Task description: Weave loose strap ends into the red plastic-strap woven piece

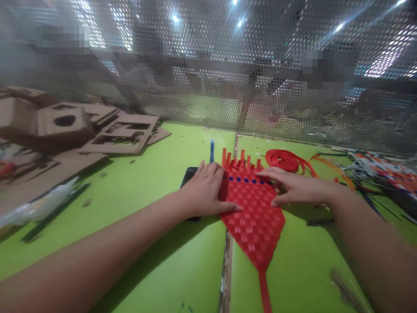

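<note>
A red woven-strap piece point(252, 217) lies on the green table, narrowing to a point with one red strap tail toward me. Loose red strap ends stick up along its far edge, and one row of dark blue squares point(246, 180) crosses it just below them. My left hand point(206, 189) grips the left edge, its thumb flat on the weave and its fingers bent. At the right edge my right hand point(289, 187) holds the piece between thumb and fingers near the blue row. A blue strap point(212, 150) shows beyond my left hand; where it leads is hidden.
A black phone point(189, 177) lies partly under my left hand. Behind the weave is a coil of red strap point(282, 161). Cardboard pieces point(120, 132) stand at left, a multicoloured woven piece point(387, 167) at right. A perforated metal screen point(208, 82) borders the far side.
</note>
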Demonstrator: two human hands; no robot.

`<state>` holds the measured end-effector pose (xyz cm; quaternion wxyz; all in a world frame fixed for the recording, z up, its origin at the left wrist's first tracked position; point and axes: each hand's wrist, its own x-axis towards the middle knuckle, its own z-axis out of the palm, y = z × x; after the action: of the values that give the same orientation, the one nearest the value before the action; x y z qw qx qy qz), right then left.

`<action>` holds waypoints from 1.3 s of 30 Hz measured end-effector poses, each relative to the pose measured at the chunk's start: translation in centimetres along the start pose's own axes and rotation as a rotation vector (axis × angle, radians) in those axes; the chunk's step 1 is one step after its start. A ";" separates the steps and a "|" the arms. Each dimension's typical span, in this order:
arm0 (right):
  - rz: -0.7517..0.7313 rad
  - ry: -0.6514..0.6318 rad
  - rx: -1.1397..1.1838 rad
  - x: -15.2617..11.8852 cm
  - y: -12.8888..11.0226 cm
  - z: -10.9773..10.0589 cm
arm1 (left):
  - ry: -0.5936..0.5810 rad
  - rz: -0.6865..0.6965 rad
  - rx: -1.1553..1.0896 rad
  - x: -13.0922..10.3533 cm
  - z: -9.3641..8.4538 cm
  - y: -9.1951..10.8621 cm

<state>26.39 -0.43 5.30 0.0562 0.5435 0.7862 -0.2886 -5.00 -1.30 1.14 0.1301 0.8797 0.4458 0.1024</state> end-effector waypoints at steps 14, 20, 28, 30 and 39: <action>0.032 -0.069 0.035 1.0 -0.3 -0.6 | -0.015 -0.037 -0.003 0.3 -0.1 0.1; 0.036 -0.018 -0.001 0.8 0.3 -0.2 | -0.030 -0.043 -0.008 0.2 -0.2 0.2; 0.193 0.109 -0.060 0.7 0.2 0.1 | -0.045 -0.051 -0.016 0.5 0.2 -0.5; 0.202 0.100 -0.059 0.8 0.5 0.1 | -0.066 -0.045 -0.020 0.6 0.3 -0.6; 0.171 0.074 -0.020 0.7 1.4 0.2 | -0.052 -0.061 -0.040 0.5 -0.1 -0.5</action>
<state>27.28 0.38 4.28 0.0571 0.6181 0.7415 -0.2545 -5.07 -0.61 1.08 0.1619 0.8654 0.4666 0.0845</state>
